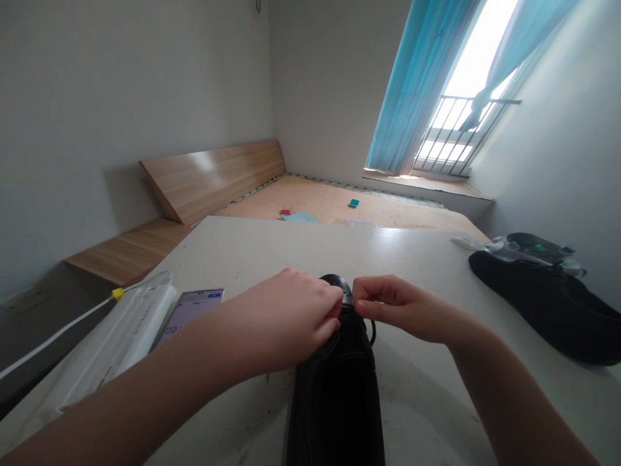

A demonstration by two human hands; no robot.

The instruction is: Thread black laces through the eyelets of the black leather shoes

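A black lace-up shoe [339, 401] lies on the white table with its toe pointing away from me. My left hand [310, 314] is closed over the left side of the shoe's lacing area, and its fingertips hide whatever they grip. On the opposite side, my right hand [391, 301] pinches thumb and forefinger together close to the shoe. A black shoelace [373, 333] curves down below those right fingertips, seemingly held by them. Between both hands the textured toe [338, 282] shows. Much of the lacing is covered by my fingers.
Another black shoe [548, 304] sits at the table's right, with clear plastic [514, 249] behind it. Left are a white power strip [121, 336] with its cable [63, 336] and a lit phone [191, 314]. Beyond the table [272, 246] lies a wooden bed board [310, 191].
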